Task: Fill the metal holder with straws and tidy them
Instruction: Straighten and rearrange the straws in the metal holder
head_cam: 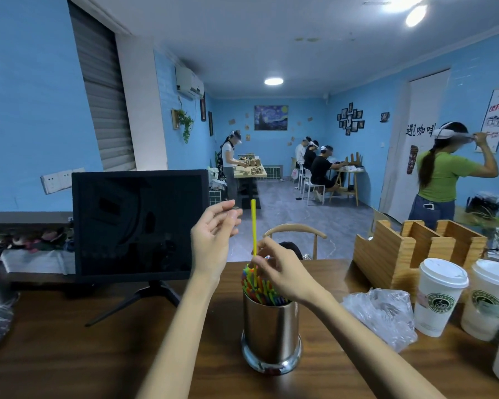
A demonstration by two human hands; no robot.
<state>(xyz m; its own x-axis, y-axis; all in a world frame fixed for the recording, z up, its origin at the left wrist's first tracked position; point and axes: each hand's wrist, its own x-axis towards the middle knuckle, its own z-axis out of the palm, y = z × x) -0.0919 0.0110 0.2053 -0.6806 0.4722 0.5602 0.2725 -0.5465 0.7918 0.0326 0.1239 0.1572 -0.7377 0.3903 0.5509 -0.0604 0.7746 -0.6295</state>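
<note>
A blue-walled café room is seen beyond a dark wooden counter (69, 341), with other people at tables far back. On the counter a black monitor (139, 226) stands at the left, a wooden organiser (392, 254) and two lidded paper cups (438, 295) at the right, and a crumpled plastic bag (383, 315) lies between the cups and the holder (271, 335).

The steel holder stands upright near the counter's front edge, packed with coloured straws (260, 286) that lean and fan toward the left. One yellow straw (253, 226) is held upright, well above the rest, its lower end among the bundle.

The right hand (283, 272) pinches this straw low down, just above the other tips. The left hand (213, 240) is raised beside it, fingers loosely spread, touching nothing.

The straw should probably be guided straight down into a gap, not forced, since a thin tube would likely buckle. The free hand could be used to gather the fanned straws upright while the yellow one is eased level with them.
</note>
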